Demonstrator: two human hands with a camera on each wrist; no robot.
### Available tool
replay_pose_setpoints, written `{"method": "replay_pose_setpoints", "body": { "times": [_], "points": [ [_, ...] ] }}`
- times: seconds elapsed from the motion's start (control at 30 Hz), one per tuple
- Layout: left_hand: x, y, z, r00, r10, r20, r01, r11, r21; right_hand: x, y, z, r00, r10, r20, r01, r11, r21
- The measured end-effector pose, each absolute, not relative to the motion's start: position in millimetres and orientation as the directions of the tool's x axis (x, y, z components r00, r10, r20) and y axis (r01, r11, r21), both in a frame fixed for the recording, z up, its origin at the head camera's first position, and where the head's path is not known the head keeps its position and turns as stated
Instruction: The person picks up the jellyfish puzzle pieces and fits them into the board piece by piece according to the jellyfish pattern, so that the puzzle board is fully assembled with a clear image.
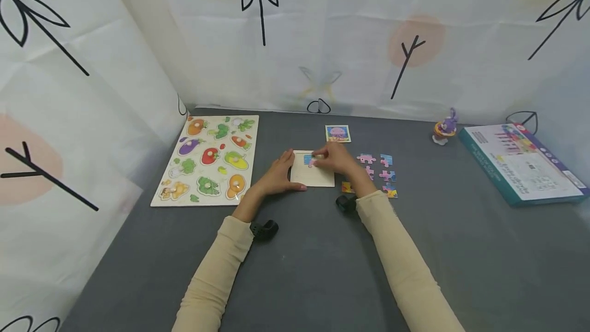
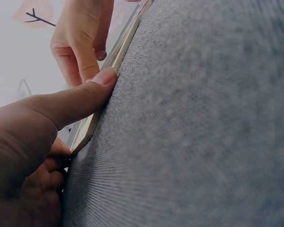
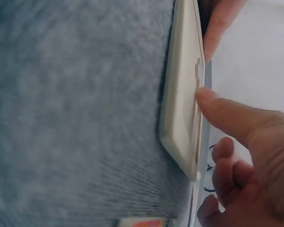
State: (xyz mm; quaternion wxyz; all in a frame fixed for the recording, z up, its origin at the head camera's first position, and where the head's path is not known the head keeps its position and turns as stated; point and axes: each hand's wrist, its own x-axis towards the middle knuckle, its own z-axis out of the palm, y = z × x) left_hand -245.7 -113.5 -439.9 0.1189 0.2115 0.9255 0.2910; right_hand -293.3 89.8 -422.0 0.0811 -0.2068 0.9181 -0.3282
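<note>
Your right hand [image 1: 339, 160] pinched a puzzle piece [image 1: 312, 163], likely light, stiff and best gripped edgewise, while your left hand [image 1: 277, 174], spread wide, braced the tray [image 1: 315, 178].

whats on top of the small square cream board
On the small square cream board lies a blue-and-pink jigsaw patch; how many pieces form it is unclear. The right hand covers the board's upper right corner, so anything beneath cannot be seen.
</note>
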Motion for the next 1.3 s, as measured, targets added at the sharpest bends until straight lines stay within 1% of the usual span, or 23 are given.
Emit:
{"method": "replay_pose_setpoints", "body": {
  "times": [0.2,0.4,0.63,0.77,0.87,0.97,1.03,1.2,1.3],
  "points": [
    [-247,-114,-441,-0.885,0.454,-0.103,0.317,0.75,0.58,-296,83,-427,-0.92,-0.389,-0.036,-0.256,0.67,-0.697],
    [-247,-112,-442,-0.878,0.468,-0.097,0.33,0.741,0.585,-294,73,-429,-0.94,-0.337,-0.053,-0.213,0.702,-0.679],
    [-248,-112,-442,-0.881,0.465,-0.088,0.329,0.736,0.592,-295,69,-428,-0.952,-0.304,-0.042,-0.211,0.748,-0.63],
    [-248,-113,-442,-0.879,0.467,-0.097,0.327,0.738,0.59,-295,74,-425,-0.947,-0.32,-0.025,-0.219,0.701,-0.679],
    [-249,-112,-442,-0.868,0.487,-0.095,0.34,0.724,0.6,-294,95,-417,-0.952,-0.307,-0.007,-0.211,0.673,-0.709],
    [-249,-112,-442,-0.856,0.511,-0.082,0.357,0.699,0.62,-293,131,-407,-0.967,-0.256,0.013,-0.191,0.687,-0.701],
    [-249,-114,-442,-0.848,0.525,-0.073,0.367,0.681,0.634,-292,156,-403,-0.978,-0.208,0.01,-0.157,0.705,-0.692],
    [-250,-119,-444,-0.83,0.554,-0.066,0.389,0.66,0.643,-290,207,-405,-0.99,-0.136,-0.021,-0.093,0.774,-0.626],
    [-250,-118,-444,-0.823,0.564,-0.064,0.405,0.662,0.63,-289,222,-410,-0.988,-0.145,-0.056,-0.083,0.798,-0.597]
  ]
}}
